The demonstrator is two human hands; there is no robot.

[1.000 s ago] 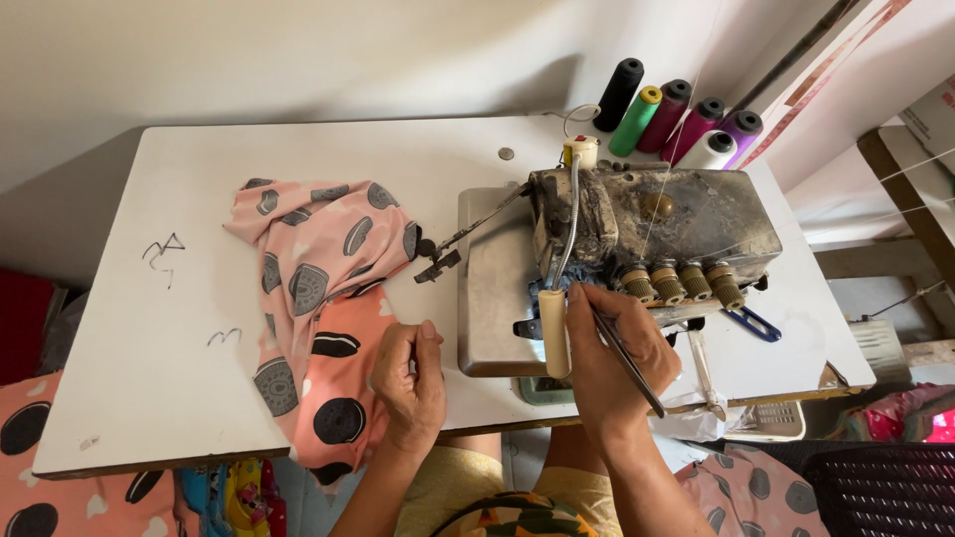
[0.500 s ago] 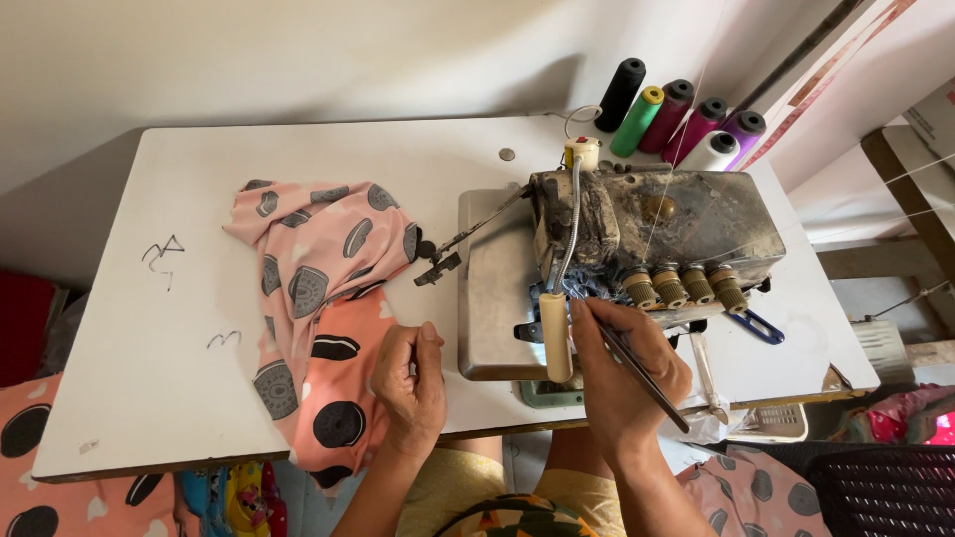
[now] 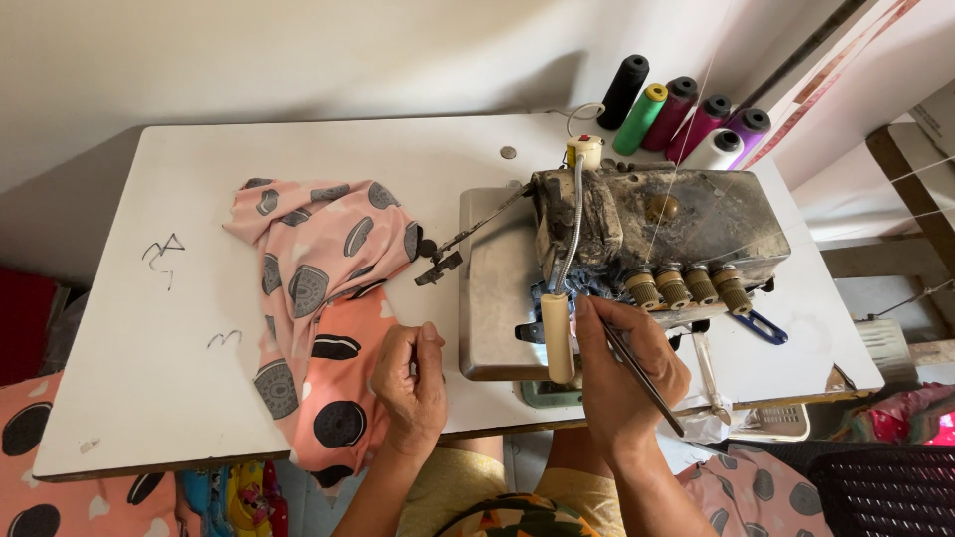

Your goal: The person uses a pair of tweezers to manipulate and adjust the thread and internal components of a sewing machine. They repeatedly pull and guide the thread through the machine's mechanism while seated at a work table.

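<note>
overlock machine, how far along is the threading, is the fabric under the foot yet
Done: thread cones stand behind the overlock machine, with strands running down to it. In hand: the right hand holds tweezers at the machine's front, below the tension knobs; the left hand rests on the table edge beside the pink printed fabric. Left: the fabric lies beside the machine, not under the foot.

At centre right of the frame, the right hand (image 3: 622, 373) pinches thin dark metal tweezers (image 3: 637, 370) against the front of a grimy grey overlock sewing machine (image 3: 686, 224). The left hand (image 3: 410, 383) rests loosely curled at lower centre, beside pink patterned fabric (image 3: 318, 298) on the white table (image 3: 149, 348).
</note>
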